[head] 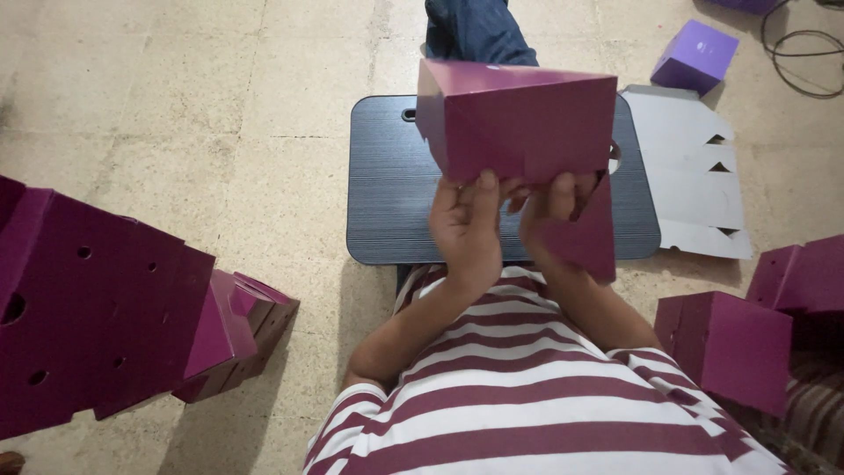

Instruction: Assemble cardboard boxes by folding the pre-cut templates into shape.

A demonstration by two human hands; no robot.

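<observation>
I hold a magenta box [519,119] up in front of me with both hands, above the dark lap desk [387,193] that sits on the floor by my knees. My left hand [466,230] grips the box's lower edge, thumb pressed up against the near face. My right hand [549,215] grasps the same edge just beside it, fingers curled around a loose flap [587,239] that hangs down from the box's bottom corner. The two hands nearly touch. The box is tilted, one corner pointing towards me, its top face catching the light.

To my left a stack of folded boxes [97,317] in the same magenta leans on the floor, with round holes punched in their sides. To my right more finished boxes [730,343] stand close to my hip. Beyond the lap desk, on the right, a flat grey unfolded sheet [694,176] lies on the tiles, touching the desk's edge, and a small purple box [694,54] sits past it near a black cable [804,53]. My leg in blue jeans [475,31] stretches out ahead behind the raised box.
</observation>
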